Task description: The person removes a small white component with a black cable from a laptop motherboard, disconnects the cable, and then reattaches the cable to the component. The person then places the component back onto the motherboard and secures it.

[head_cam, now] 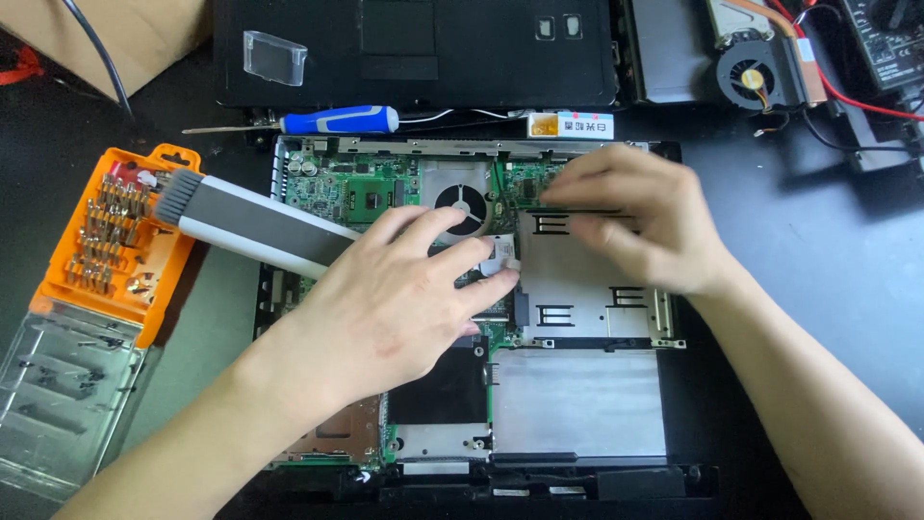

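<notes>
An opened laptop base (577, 404) lies in front of me with its green circuit board (346, 188) and round fan (460, 204) exposed. My left hand (395, 299) rests on the board, fingers spread, fingertips near a small white piece (502, 252) beside the silver metal plate (587, 289). A grey-and-white brush tool (250, 223) runs under that hand; whether the hand grips it is hidden. My right hand (630, 223) hovers over the plate's upper edge, its fingers pinched on a thin dark strip (577, 208).
An orange screwdriver bit set (120, 241) with its clear lid (58, 395) lies at the left. A blue-handled screwdriver (337, 120) and a small yellow-and-white box (570, 125) sit behind the base. A black laptop cover (414, 48) and a cooler fan with wires (756, 72) lie at the back.
</notes>
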